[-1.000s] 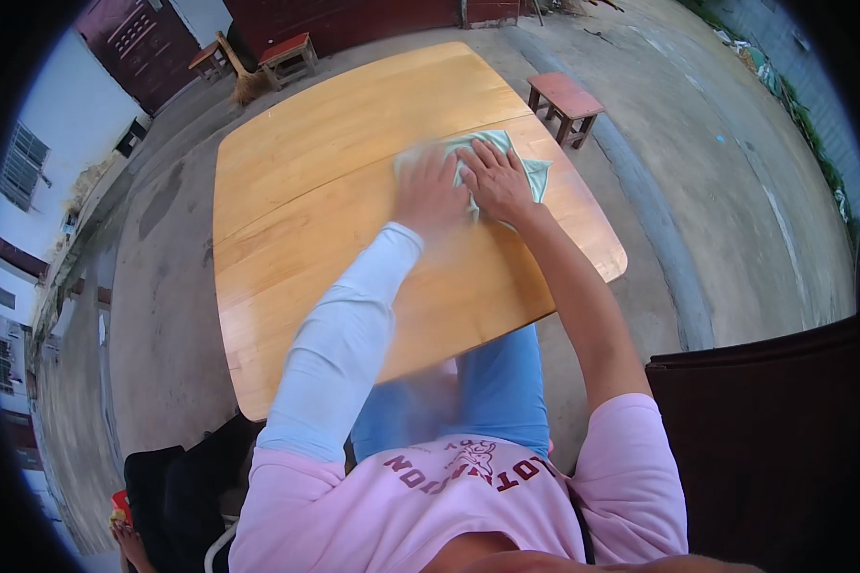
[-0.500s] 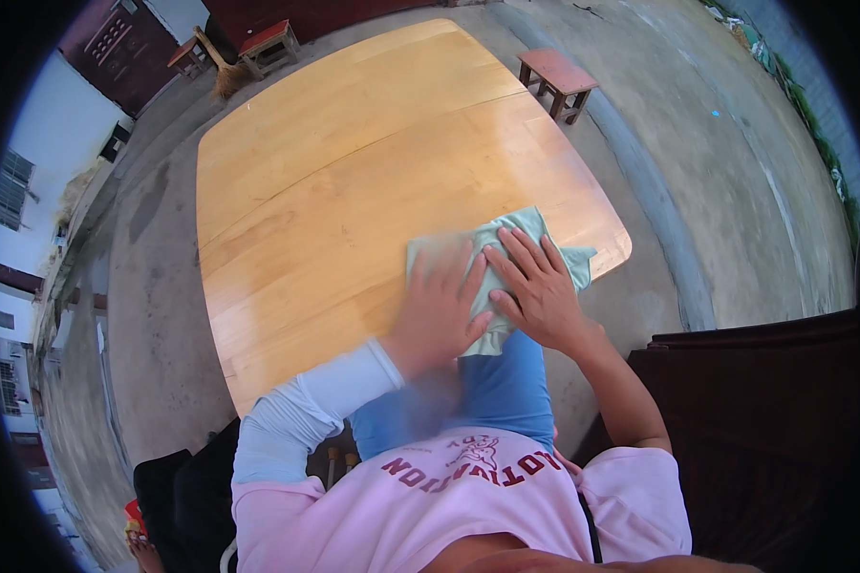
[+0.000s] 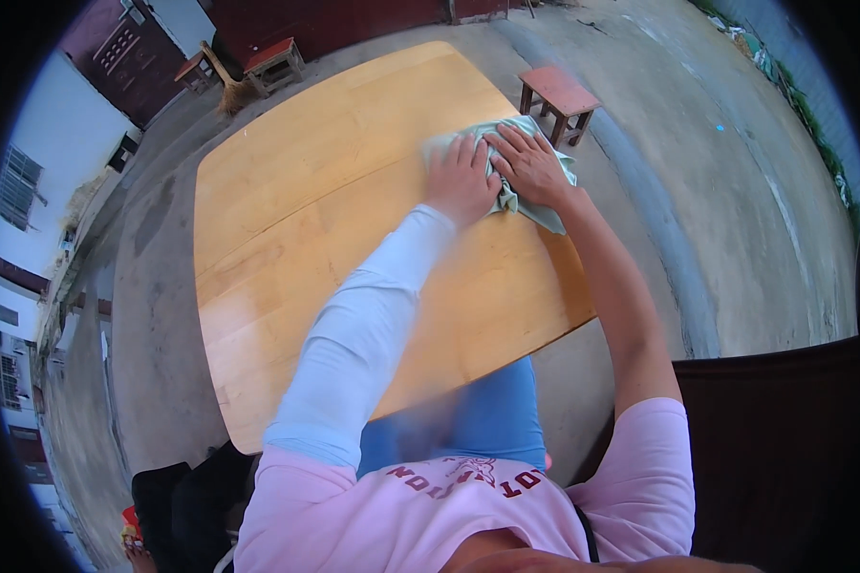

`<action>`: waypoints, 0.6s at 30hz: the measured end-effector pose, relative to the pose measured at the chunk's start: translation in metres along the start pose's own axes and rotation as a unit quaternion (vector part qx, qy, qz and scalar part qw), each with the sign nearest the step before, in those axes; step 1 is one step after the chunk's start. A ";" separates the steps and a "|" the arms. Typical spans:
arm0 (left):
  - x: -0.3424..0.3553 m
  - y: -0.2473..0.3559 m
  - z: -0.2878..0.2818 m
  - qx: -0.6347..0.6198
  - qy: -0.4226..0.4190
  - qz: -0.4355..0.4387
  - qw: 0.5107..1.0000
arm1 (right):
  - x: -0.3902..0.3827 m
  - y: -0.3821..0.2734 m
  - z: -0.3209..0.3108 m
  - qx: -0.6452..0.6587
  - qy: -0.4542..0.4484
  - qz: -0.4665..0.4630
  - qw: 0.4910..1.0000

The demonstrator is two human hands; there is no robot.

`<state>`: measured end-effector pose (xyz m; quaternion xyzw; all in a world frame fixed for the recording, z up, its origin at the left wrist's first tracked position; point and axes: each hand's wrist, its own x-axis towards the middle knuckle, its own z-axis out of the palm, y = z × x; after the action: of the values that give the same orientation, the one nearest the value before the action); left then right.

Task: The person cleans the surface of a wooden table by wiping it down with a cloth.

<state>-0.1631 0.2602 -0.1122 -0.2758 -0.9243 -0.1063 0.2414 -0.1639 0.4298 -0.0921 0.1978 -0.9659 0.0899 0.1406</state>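
Observation:
A pale green cloth [image 3: 545,217] lies bunched on the right part of a light wooden table [image 3: 287,267], near its edge. My left hand [image 3: 463,181], with a pale sleeve over the forearm, lies on the cloth with fingers stretched out. My right hand [image 3: 530,167] rests flat beside it on the cloth, fingers spread. Both arms reach forward over the tabletop, and the cloth is partly hidden under the hands.
A red-topped stool [image 3: 559,86] stands beyond the right edge. More stools [image 3: 272,53] and a straw broom [image 3: 234,95] are by the far wall. At lower left is another person's dark-clothed leg [image 3: 191,497]. A dark panel [image 3: 764,420] fills the lower right.
A second ago the hands and cloth were in a similar place. Half a second ago they were at the near right edge; since then they have moved away from my body, arms now extended.

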 end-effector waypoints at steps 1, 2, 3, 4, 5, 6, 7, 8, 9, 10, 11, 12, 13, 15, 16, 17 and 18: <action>0.007 -0.002 0.005 0.006 0.011 -0.002 1.000 | 0.009 0.005 0.001 0.009 0.003 0.010 1.000; 0.016 -0.003 0.009 0.016 -0.010 -0.017 1.000 | 0.015 0.008 0.002 -0.028 -0.003 0.018 0.999; 0.022 -0.008 0.013 0.025 -0.033 -0.034 0.999 | 0.021 0.005 0.006 -0.009 -0.016 0.039 0.999; 0.030 -0.002 0.014 0.003 -0.061 -0.046 0.997 | 0.021 0.014 0.011 -0.025 -0.011 0.036 0.999; 0.037 0.004 0.013 0.002 -0.049 -0.039 0.998 | 0.021 0.023 0.015 -0.042 -0.006 0.033 0.999; 0.032 -0.005 0.017 0.018 -0.057 -0.040 0.997 | 0.019 0.003 0.004 -0.075 -0.056 0.041 0.995; 0.025 -0.010 0.022 0.029 -0.066 -0.040 0.997 | 0.018 -0.002 0.005 -0.077 -0.053 0.037 0.995; 0.021 -0.016 0.027 0.036 -0.051 -0.030 0.998 | 0.017 -0.009 0.008 -0.048 -0.033 0.036 0.998; 0.023 -0.008 0.022 0.035 -0.046 -0.024 0.998 | 0.013 -0.007 0.008 -0.024 -0.009 0.044 0.999; 0.020 0.000 0.019 0.013 -0.075 -0.032 0.997 | 0.005 -0.007 0.011 0.032 0.012 0.078 0.996; 0.016 0.008 0.016 -0.011 -0.107 -0.040 0.993 | -0.003 -0.001 0.011 0.030 0.014 0.082 0.996; 0.012 0.013 0.010 -0.011 -0.109 -0.038 0.993 | -0.013 -0.003 0.001 -0.016 -0.039 0.084 0.996; 0.006 0.019 0.006 -0.020 -0.105 -0.027 0.994 | -0.022 -0.004 -0.004 -0.061 -0.094 0.085 0.990; -0.006 0.031 0.000 -0.035 -0.110 -0.017 0.993 | -0.042 -0.002 -0.006 -0.052 -0.054 0.083 0.994; -0.011 0.037 -0.002 -0.029 -0.067 0.007 0.997 | -0.053 -0.002 -0.008 -0.057 -0.040 0.084 0.994; -0.018 0.043 -0.003 -0.025 -0.024 0.031 0.999 | -0.066 -0.002 -0.009 -0.061 -0.027 0.086 0.994; -0.021 0.049 -0.008 -0.028 -0.023 0.038 0.999 | -0.077 -0.005 -0.013 -0.062 -0.035 0.091 0.993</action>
<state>-0.1171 0.2883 -0.1132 -0.3195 -0.9152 -0.1169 0.2161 -0.0911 0.4561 -0.1032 0.1029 -0.9879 0.0358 0.1101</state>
